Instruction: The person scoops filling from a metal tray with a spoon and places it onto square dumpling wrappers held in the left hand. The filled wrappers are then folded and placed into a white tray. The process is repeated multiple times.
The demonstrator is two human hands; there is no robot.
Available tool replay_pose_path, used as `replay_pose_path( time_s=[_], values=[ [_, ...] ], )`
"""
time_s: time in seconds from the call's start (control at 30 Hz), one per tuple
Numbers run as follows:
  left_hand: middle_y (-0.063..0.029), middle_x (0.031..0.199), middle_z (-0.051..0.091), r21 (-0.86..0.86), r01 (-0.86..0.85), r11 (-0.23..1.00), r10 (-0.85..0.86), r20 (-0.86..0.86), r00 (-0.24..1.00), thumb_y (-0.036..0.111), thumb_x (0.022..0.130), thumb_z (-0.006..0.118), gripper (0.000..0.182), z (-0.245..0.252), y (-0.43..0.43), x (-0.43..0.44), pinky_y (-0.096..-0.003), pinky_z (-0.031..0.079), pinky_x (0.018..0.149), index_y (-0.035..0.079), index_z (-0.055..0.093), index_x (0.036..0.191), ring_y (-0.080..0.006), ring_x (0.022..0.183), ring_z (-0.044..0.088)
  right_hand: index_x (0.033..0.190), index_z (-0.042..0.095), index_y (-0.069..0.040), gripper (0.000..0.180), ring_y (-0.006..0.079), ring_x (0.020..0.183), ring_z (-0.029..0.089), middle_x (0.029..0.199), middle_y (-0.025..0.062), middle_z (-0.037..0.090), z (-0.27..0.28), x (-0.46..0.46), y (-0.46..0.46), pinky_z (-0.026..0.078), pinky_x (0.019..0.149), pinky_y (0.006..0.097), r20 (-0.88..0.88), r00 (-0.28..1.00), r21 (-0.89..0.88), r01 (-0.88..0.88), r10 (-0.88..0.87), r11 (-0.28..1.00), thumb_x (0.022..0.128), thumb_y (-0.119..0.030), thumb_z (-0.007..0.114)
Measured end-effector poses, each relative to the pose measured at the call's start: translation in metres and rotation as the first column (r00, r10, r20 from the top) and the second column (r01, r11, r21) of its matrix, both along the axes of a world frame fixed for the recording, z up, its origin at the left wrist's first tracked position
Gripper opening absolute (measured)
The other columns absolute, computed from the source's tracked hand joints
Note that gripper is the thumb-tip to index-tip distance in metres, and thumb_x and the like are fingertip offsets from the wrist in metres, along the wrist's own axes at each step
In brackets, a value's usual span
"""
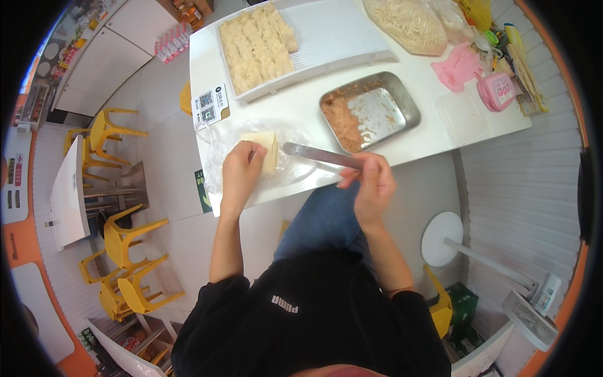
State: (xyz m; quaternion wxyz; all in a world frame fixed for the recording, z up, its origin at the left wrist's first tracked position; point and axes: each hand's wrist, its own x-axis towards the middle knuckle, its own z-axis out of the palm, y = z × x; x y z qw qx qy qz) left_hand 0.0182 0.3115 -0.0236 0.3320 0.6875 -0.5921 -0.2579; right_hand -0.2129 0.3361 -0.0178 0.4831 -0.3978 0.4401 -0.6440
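Note:
My left hand (241, 168) rests at the near left edge of a small stack of pale square dough wrappers (268, 162), with its thumb and fingers closed on them; the fingertips are partly hidden. Beneath the wrappers lies a clear plastic bag (297, 136), spread on the white table. In my right hand (375, 186) is a flat metal spatula (325, 156), its rounded tip pointing left, just to the right of the wrappers. Beyond the spatula stands a rectangular steel pan (412, 106). Pinkish minced filling (343, 123) is heaped mostly along the pan's left side.
A white plastic tray (339, 28) holds rows of folded dough pieces (256, 47). Bagged noodles (407, 23), a pink glove (457, 66), a pink case (495, 92) and a clear plastic container (460, 115) occupy the right side. A printed code card (210, 106) lies at the left edge.

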Motion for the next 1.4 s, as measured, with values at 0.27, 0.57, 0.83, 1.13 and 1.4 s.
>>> replay_pose_path(
  time_s=[0.27,0.57,0.83,1.13,1.4],
  values=[
    [-0.0131,0.066,0.057,0.020,-0.033,0.999,0.034,-0.041,0.999,0.013,0.084,0.058,0.017,0.005,0.001,-0.004,-0.0312,0.042,0.056,-0.004,0.060,0.084,-0.0214,0.057,0.052,0.094,0.058,0.002,0.025,0.0078,0.051,0.056,0.064,0.0081,0.063,-0.005,0.029,-0.014,0.041,0.048,0.0200,-0.148,0.988,0.007,-0.038,0.039,0.999,0.097,-0.017,0.042],
    [-0.0137,0.068,0.057,0.011,-0.020,1.000,0.020,-0.016,1.000,0.013,0.083,0.059,0.016,0.006,0.001,-0.003,-0.0322,0.042,0.058,-0.003,0.059,0.083,-0.0220,0.060,0.053,0.094,0.057,0.002,0.025,0.0081,0.050,0.055,0.064,0.0082,0.062,-0.006,0.029,-0.014,0.041,0.047,0.0203,-0.105,0.993,0.046,-0.044,0.048,0.998,0.097,-0.017,0.042],
    [-0.0117,0.067,0.057,0.015,-0.031,0.999,0.032,-0.073,0.997,0.013,0.084,0.059,0.016,0.002,0.001,-0.001,-0.0307,0.042,0.057,-0.003,0.060,0.084,-0.0190,0.059,0.052,0.094,0.057,0.002,0.025,0.0091,0.049,0.054,0.064,0.0086,0.061,-0.006,0.033,-0.015,0.042,0.049,0.0203,-0.108,0.991,0.077,-0.075,0.084,0.994,0.097,-0.018,0.042],
    [-0.0073,0.108,0.059,0.003,-0.104,0.995,0.056,-0.856,0.514,0.022,0.097,0.044,0.030,-0.005,0.012,0.032,-0.0274,0.041,0.092,-0.001,0.053,0.115,-0.0132,0.102,0.053,0.092,0.057,0.001,0.024,0.0078,0.050,0.055,0.062,0.0063,0.061,-0.006,0.033,-0.014,0.042,0.047,0.0202,-0.163,0.984,0.065,-0.056,0.066,0.996,0.097,-0.017,0.042],
    [-0.0137,0.139,0.040,0.020,-0.197,0.980,-0.107,-0.786,-0.609,0.029,0.098,0.033,0.048,-0.010,0.016,0.047,-0.0408,0.023,0.111,-0.002,0.032,0.136,-0.0254,0.129,0.035,0.091,0.057,0.002,0.028,0.0092,0.050,0.055,0.064,0.0086,0.062,0.006,0.033,-0.010,0.043,0.049,0.0209,-0.165,0.986,0.040,-0.023,0.030,0.999,0.097,-0.020,0.042]
  ],
)
